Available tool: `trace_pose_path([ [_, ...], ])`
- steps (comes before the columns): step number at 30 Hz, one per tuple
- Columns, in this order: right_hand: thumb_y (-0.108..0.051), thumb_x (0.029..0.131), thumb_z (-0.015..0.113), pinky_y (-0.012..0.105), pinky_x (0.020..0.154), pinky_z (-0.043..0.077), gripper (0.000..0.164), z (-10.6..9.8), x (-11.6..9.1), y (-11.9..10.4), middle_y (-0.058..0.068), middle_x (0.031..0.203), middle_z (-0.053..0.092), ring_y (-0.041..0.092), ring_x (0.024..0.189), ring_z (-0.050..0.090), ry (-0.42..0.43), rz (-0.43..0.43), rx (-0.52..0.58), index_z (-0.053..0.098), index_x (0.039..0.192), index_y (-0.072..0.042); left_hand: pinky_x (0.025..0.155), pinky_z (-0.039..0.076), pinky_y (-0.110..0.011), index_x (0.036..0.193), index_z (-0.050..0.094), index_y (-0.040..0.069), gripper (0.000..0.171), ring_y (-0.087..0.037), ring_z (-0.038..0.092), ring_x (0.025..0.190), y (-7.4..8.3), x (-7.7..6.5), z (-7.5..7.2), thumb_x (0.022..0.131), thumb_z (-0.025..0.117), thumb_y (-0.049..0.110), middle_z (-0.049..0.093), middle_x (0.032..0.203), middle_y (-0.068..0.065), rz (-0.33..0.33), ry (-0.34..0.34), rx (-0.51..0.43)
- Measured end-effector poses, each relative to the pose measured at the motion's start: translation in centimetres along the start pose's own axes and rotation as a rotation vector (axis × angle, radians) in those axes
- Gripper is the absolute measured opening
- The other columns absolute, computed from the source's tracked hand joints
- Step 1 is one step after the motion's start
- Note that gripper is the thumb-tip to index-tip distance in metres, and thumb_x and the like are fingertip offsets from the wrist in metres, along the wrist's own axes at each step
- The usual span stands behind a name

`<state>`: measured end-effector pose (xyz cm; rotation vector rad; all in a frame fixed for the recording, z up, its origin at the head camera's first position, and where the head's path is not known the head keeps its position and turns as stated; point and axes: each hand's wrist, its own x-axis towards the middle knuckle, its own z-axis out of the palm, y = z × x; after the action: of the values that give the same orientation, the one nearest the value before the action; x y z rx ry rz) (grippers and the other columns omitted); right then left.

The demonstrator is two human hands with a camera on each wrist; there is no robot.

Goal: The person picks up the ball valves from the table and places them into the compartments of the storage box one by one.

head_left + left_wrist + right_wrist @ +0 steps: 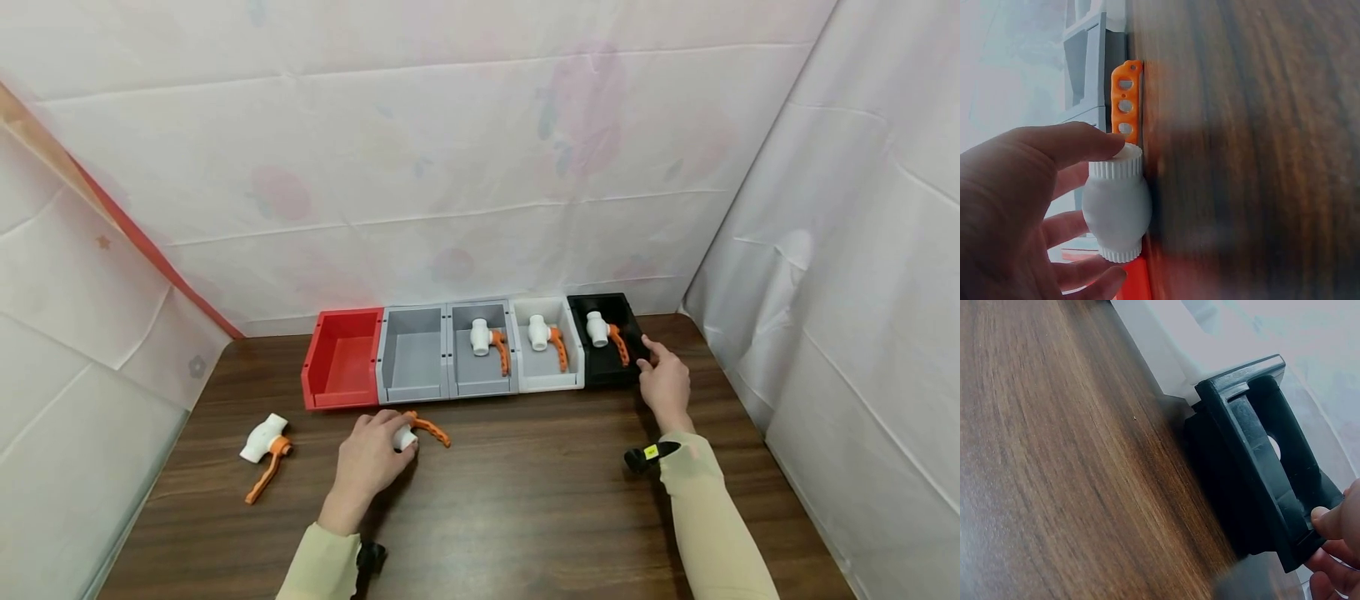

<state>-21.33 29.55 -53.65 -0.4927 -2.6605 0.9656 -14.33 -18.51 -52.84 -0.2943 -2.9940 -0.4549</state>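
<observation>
My left hand (371, 454) holds a white plastic ball valve (1117, 206) with an orange lever handle (1125, 103), low over the brown table in front of the grey bins. In the left wrist view the thumb lies at one end of the valve body and fingers curl around the far side. My right hand (664, 383) pinches the right side wall of the black bin (1241, 450), thumb inside and fingers outside. Inside that bin lies another ball valve (597, 329). One more ball valve (264, 438) lies on the table to the left.
Joined to the black bin in a row are a white bin (551, 383), a grey bin (483, 388) with a valve, another grey bin (414, 358) and a red bin (341, 367). The white bin also holds a valve. Pale curtains (465, 167) hang behind and beside the table (525, 500).
</observation>
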Motion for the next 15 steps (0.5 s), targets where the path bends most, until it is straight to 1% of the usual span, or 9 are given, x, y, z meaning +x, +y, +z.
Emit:
trace_pose_path([
  [4,-0.016,0.100,0.060,0.048,0.064,0.046,0.047,-0.01,-0.04,-0.03,0.016,0.115,0.065,0.037,0.087,0.060,0.005,-0.002,0.002,0.053,0.146,-0.025,0.067,0.057,-0.049,0.116,0.076,0.019,0.042,-0.030,0.057,0.100,0.09,0.08,-0.04,0.076,0.083,0.030,0.066,0.118,-0.006,0.019,0.001,0.010],
  [9,-0.016,0.100,0.060,0.050,0.066,0.046,0.047,-0.07,0.01,-0.02,0.017,0.115,0.065,0.039,0.090,0.060,0.001,-0.005,0.005,0.053,0.146,-0.025,0.067,0.057,-0.050,0.113,0.078,0.021,0.037,-0.031,0.057,0.100,0.12,0.11,-0.10,0.078,0.082,0.030,0.066,0.118,-0.007,0.024,-0.001,0.022],
  [15,-0.015,0.100,0.060,0.050,0.068,0.046,0.046,-0.05,0.05,-0.03,0.017,0.114,0.064,0.038,0.090,0.059,-0.002,-0.009,0.010,0.053,0.146,-0.023,0.066,0.057,-0.050,0.119,0.076,0.022,0.040,-0.030,0.058,0.101,0.13,-0.03,-0.02,0.079,0.079,0.029,0.067,0.119,-0.006,0.017,0.012,0.024],
])
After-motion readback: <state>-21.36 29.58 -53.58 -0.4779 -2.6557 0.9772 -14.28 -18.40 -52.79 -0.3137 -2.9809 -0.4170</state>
